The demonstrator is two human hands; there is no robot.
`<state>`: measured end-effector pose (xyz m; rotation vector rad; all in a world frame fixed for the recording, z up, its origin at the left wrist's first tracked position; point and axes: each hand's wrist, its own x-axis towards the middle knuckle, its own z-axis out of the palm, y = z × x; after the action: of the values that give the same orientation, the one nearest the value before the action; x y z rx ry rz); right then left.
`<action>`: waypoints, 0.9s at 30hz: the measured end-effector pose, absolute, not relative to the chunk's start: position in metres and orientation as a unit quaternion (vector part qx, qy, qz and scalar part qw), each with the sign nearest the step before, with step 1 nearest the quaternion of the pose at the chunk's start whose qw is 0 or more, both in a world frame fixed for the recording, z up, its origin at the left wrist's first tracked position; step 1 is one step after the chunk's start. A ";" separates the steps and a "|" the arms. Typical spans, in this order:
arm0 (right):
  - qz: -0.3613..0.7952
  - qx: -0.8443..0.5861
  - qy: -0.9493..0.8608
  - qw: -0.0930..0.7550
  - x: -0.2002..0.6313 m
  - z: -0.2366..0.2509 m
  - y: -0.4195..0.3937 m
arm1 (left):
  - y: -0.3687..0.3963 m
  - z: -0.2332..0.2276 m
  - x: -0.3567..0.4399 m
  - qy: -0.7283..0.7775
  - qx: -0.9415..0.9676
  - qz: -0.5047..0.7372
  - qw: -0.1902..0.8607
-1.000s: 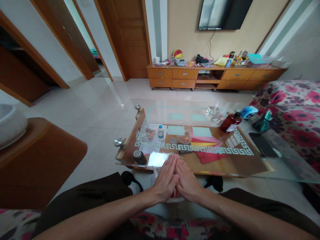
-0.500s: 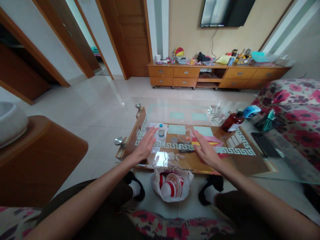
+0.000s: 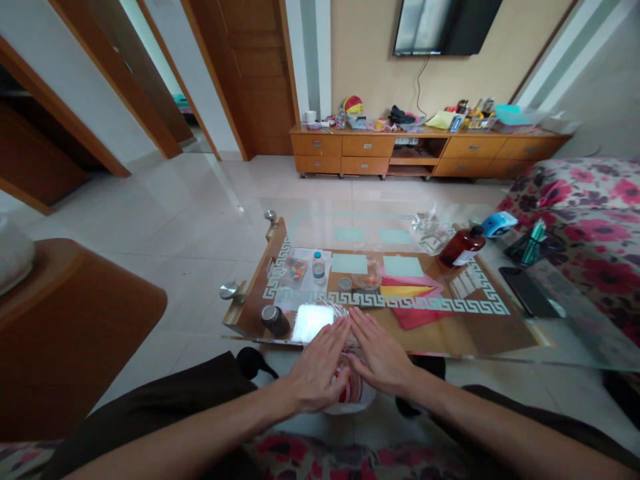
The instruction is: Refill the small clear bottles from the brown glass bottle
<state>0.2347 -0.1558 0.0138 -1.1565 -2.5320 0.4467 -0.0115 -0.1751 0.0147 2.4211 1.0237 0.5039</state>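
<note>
We've got both hands out in front of us, low over the near edge of the glass surface (image 3: 500,333), fingers straight and flat. The left hand (image 3: 315,363) and the right hand (image 3: 381,357) sit side by side, fingertips close together, close to touching, palms down, and neither has hold of anything. Right under them, down on the floor between our feet, sits a white plastic bag (image 3: 350,400) with something red and white inside; our hands cover most of it, so we can't tell just what it holds. Just beyond our fingertips there's a shiny crinkled bit of clear plastic (image 3: 320,319) on the surface, and a dark jar (image 3: 274,320) just to its left. Further in we spot a small bottle with a blue cap (image 3: 319,267), a red paper sheet (image 3: 415,308) with a yellow one (image 3: 405,291) on top, and a brown bottle (image 3: 461,247) off to the right. As we judge it, keeping the palms level and the fingers relaxed matters here, since the plastic is light and will skid on glass; the dark jar stands near the left hand, so any sweep that way wants to be short and gentle.
</note>
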 end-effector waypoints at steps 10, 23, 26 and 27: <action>0.199 -0.368 -0.891 0.174 0.224 0.014 -0.221 | -0.251 0.002 -0.013 0.313 0.874 0.231 0.293; 0.039 -0.629 -0.761 0.153 0.392 0.009 -0.036 | -0.013 0.020 -0.139 0.674 0.721 0.137 0.082; 0.027 -0.633 -0.758 0.157 0.387 -0.002 -0.035 | -0.010 0.003 -0.142 0.663 0.736 0.123 0.057; 0.036 -0.616 -0.770 0.164 0.374 -0.002 -0.040 | -0.016 0.000 -0.133 0.640 0.755 0.128 0.058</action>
<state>0.3740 -0.0403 -0.0022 -1.7550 -2.1953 0.1033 -0.1331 -0.0165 -0.0002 2.2892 1.9392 0.3878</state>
